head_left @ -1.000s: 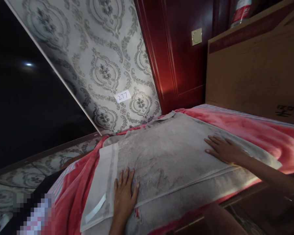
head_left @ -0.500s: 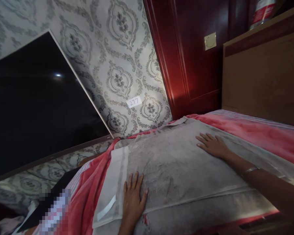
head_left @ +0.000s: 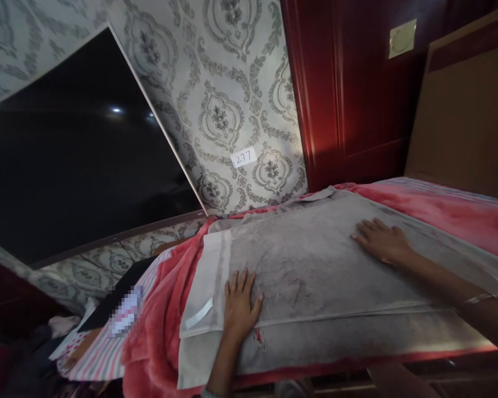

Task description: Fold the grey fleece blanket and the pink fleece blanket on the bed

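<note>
The folded grey plush cloth (head_left: 315, 271) lies at five o'clock. Your left hand (head_left: 240, 309), at its eight, and right hand (head_left: 384, 242), at its two, rest spread, gripping nothing; even palm pressure should suit. Coral-red plush blanket (head_left: 160, 337) lies beneath.

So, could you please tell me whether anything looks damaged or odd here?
Yes: beside the left hand, a small red patch interrupts the grey cloth, perhaps a hole showing the red blanket underneath.

A home, by its patterned wallpaper (head_left: 219, 119), black screen (head_left: 87, 149) and plush red blanket (head_left: 161, 326).
</note>
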A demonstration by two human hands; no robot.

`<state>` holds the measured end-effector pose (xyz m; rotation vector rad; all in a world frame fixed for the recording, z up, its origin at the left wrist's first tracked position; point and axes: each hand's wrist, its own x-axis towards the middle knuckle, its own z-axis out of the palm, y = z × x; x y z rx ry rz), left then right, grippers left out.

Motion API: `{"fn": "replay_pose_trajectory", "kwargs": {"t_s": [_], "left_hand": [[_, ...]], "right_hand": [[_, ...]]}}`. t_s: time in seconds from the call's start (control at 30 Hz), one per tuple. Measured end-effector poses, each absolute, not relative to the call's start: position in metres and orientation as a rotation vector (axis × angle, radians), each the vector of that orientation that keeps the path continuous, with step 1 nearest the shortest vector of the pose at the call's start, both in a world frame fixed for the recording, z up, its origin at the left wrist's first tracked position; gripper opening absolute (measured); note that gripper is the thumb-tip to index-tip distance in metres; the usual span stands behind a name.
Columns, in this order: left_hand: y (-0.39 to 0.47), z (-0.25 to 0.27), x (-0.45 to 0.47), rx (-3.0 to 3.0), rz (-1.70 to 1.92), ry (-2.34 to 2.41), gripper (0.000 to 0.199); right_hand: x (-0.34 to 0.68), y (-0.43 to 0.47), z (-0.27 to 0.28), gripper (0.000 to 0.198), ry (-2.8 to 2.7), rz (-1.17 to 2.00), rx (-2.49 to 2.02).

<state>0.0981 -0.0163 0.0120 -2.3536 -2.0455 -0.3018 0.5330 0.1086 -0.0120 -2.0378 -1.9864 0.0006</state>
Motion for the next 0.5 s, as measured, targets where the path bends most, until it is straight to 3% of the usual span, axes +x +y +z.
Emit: {"fn": "replay_pose_trajectory", "kwargs": {"t_s": [0.23, 0.5], "left_hand": [[-0.016, 0.01, 0.098, -2.371, -0.287, -2.045, 0.06], [-0.02, 0.012, 0.102, -2.361, -0.264, -2.068, 0.059]], "right_hand": [[0.468, 0.077, -0.028, 0.071, -2.397, 0.109, -1.556], [0.487, 0.049, -0.043, 0.081, -2.341, 0.133, -1.672]]}}
